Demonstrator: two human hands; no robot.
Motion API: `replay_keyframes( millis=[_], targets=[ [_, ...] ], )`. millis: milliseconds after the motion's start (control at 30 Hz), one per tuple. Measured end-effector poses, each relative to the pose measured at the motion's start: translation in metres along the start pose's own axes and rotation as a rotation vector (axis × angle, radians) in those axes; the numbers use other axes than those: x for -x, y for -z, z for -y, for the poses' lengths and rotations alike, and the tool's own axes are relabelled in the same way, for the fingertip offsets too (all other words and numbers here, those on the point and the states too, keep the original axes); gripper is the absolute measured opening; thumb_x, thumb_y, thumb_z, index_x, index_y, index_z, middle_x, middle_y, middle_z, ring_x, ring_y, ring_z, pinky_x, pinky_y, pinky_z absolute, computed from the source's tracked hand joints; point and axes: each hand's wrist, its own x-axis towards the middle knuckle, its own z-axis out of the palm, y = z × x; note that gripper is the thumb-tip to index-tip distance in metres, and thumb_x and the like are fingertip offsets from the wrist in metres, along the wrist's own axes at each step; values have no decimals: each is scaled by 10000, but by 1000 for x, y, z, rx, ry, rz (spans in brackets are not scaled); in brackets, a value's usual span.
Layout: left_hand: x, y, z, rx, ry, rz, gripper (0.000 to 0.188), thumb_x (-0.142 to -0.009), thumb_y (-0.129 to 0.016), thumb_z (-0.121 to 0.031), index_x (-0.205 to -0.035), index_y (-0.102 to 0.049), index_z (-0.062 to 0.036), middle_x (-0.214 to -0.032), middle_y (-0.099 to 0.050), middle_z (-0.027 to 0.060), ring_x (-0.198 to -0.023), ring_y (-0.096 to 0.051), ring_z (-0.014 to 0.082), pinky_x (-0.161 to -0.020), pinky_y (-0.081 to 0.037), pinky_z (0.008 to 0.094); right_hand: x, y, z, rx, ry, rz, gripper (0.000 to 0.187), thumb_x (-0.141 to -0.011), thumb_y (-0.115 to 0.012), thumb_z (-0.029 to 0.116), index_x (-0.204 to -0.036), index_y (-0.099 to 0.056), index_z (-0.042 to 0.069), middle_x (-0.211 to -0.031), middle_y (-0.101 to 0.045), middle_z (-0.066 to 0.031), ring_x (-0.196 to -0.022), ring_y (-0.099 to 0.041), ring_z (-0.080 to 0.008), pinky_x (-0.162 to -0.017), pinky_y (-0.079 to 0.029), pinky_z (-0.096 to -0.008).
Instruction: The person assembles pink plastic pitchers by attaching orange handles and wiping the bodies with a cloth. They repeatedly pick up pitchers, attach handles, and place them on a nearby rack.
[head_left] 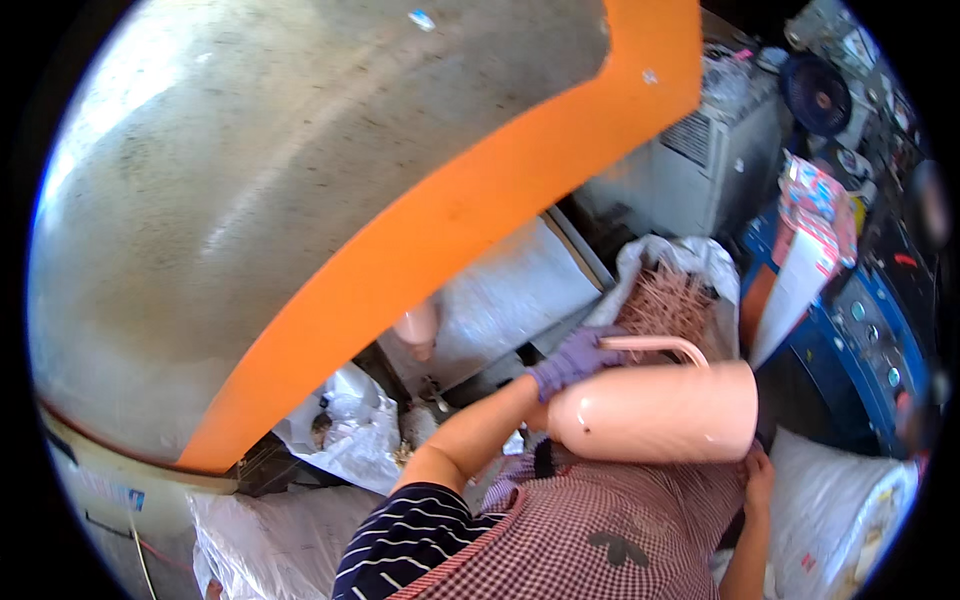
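We hold the pink jug (pixel 655 415) left-to-right: left hand (pixel 573 362) grasping its left end, right hand (pixel 760 480) by its base, hold unclear.

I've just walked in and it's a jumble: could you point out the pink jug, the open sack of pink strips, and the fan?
Pink jug (pixel 660 413), head view: middle of its body.
Open sack (pixel 725 284), head view: its white right side.
Fan (pixel 816 95), head view: middle of its round front.

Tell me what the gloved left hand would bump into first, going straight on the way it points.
Beyond the pink jug it holds, the left hand would probably meet the white sack of pink scraps, though its depth is unclear.
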Motion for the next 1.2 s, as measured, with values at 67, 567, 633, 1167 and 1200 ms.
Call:
replay_keyframes(
  millis=[67, 567, 633, 1167, 1200],
  targets=[
    [-14, 15, 49, 111, 29, -29, 385, -868, -706, -117, -1220, -616, 9, -1046, -679, 55, -925, -632, 128, -849, -527, 283, -2, 3, -8, 22, 8, 17, 129, -971, -549, 136, -905, -605, 42, -729, -610, -26, -591, -514, -89, -541, -400, -228],
    [-6, -1, 60, 439, 177, -76, 328, -934, -667, -200, -1181, -620, 9, -926, -655, 3, -774, -599, 68, -678, -513, 232, 20, 23, -18, 38, -66, -6, 112, -954, -594, 191, -956, -621, 81, -751, -629, -6, -574, -520, -69, -521, -399, -199],
    [-6, -1, 55, 471, 181, -58, 332, -930, -671, -200, -1188, -618, 3, -936, -654, 5, -793, -598, 70, -686, -510, 230, 23, 22, -6, 45, -110, 11, 119, -953, -599, 195, -966, -619, 79, -758, -636, -19, -575, -542, -83, -516, -414, -205],
    [-40, -8, 15, 82, -197, 122, 436, -829, -701, -156, -1238, -614, -33, -1009, -709, 105, -938, -663, 165, -852, -528, 302, 31, -4, 114, -132, 351, -89, 548, -1031, -386, 466, -1341, -505, 30, -1309, -574, -96, -1236, -515, -195, -1077, -340, -367],
    [-33, -12, -3, -49, -289, 154, 432, -822, -694, -181, -1224, -619, -43, -1031, -703, 126, -962, -673, 213, -876, -523, 338, 48, -28, 145, -76, 415, -108, 611, -1025, -387, 495, -1374, -462, 0, -1338, -551, -110, -1249, -507, -215, -1083, -348, -372]
  ],
)
